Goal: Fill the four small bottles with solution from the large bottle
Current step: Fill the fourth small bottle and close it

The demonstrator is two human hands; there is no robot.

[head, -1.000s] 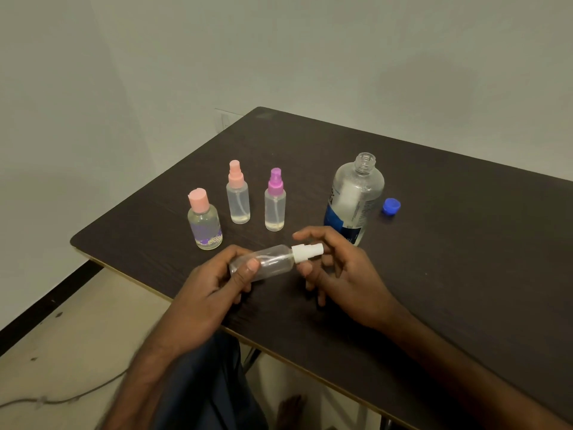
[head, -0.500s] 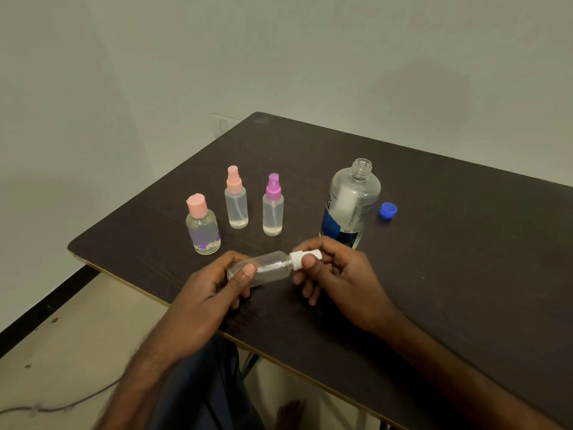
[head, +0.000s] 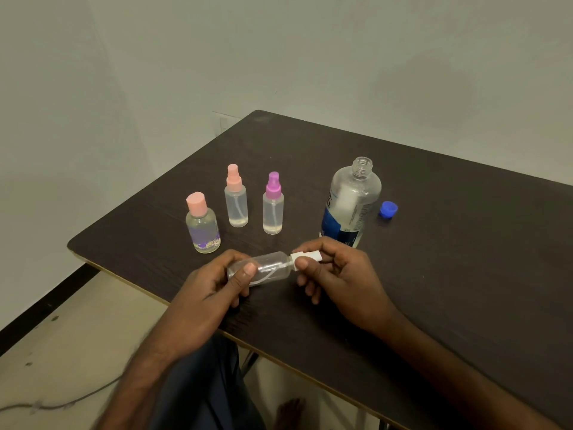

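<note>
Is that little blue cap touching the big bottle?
Apart. The head view shows the blue cap lying to the right of the large bottle, with a plain strip of dark table between them.

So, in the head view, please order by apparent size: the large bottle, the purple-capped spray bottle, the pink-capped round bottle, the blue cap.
1. large bottle
2. purple-capped spray bottle and pink-capped round bottle: too similar to rank, one taller, one wider
3. blue cap

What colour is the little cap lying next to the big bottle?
Blue. The little cap lies on the table right of the big bottle, clearest in the head view.
</note>
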